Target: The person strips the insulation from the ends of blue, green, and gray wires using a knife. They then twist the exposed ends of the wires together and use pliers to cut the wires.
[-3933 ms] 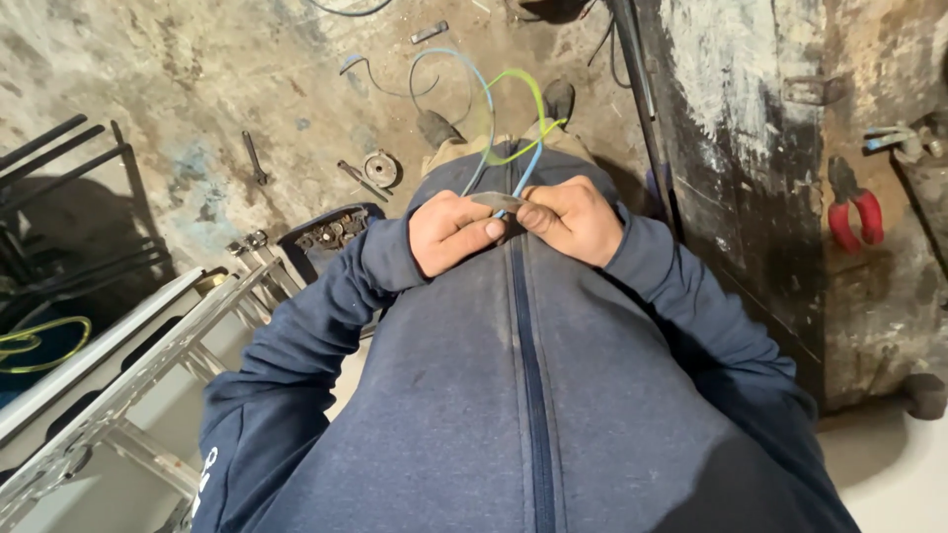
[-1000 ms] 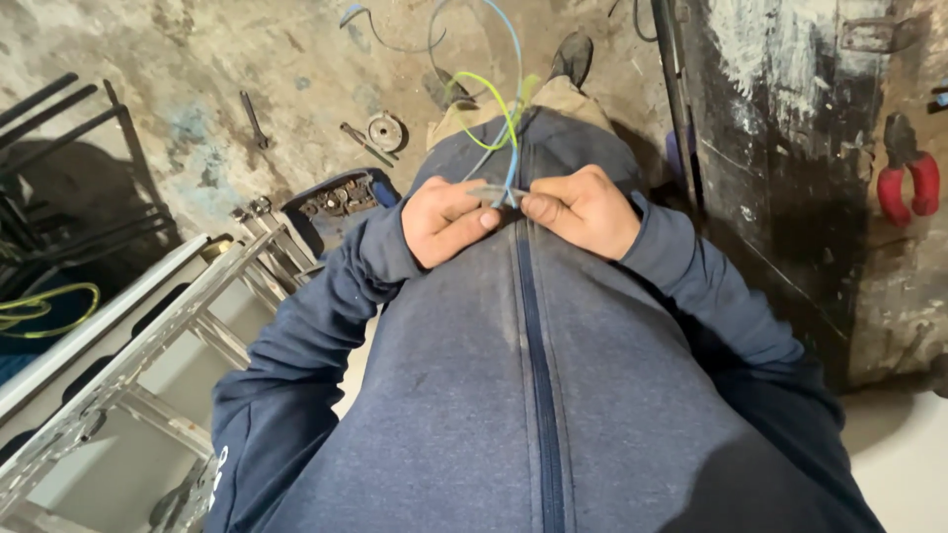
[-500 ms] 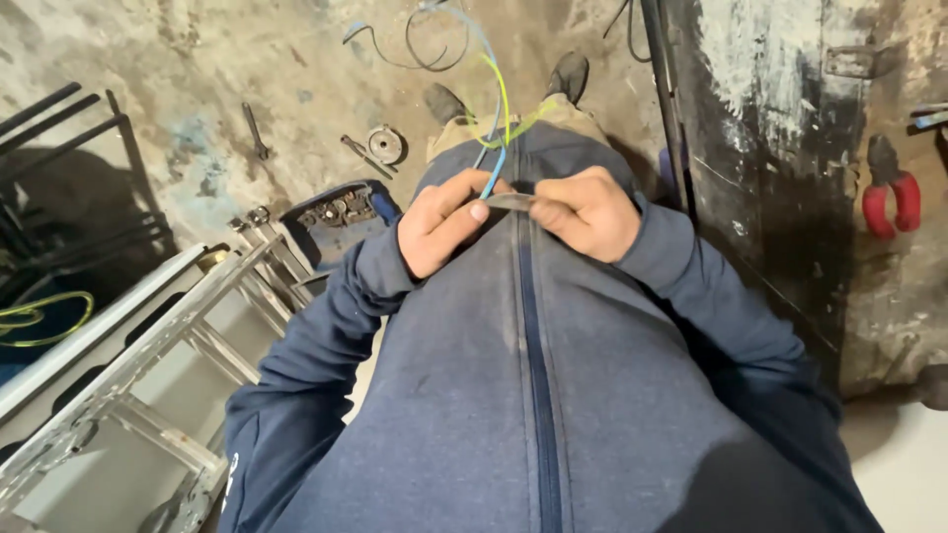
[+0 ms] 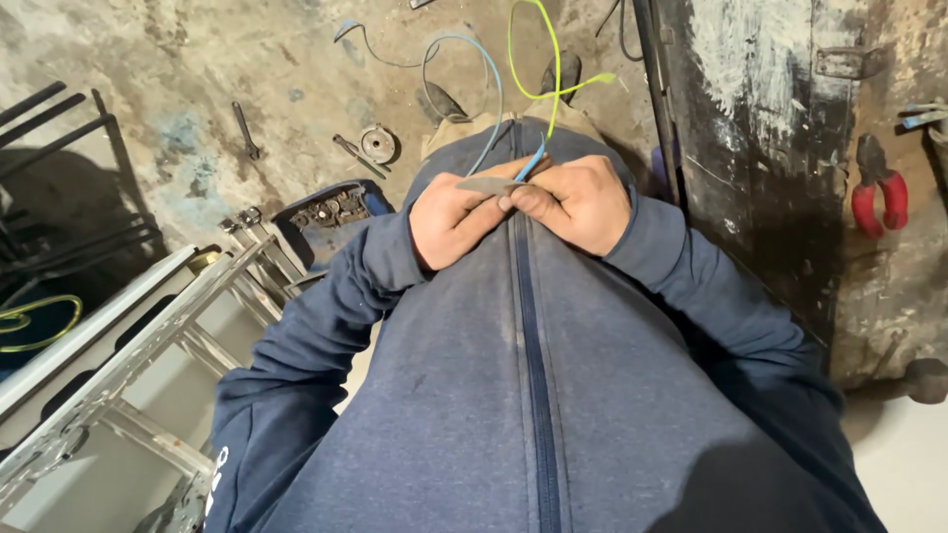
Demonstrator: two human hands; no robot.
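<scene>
Two hands meet at chest height against the blue jacket (image 4: 533,395). The left hand (image 4: 449,222) fingers pinch a thin grey blade (image 4: 486,185); the right hand (image 4: 578,202) fingers close on the blue wire (image 4: 528,163), just beside the blade tip

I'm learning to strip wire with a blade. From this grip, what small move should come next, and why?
Probably a short, light draw of the blade along the blue wire toward its pinched end. The left hand lays the blade flat against the wire, the right hand pinches it beside the edge, and the yellow-green wire loops clear above.
</scene>
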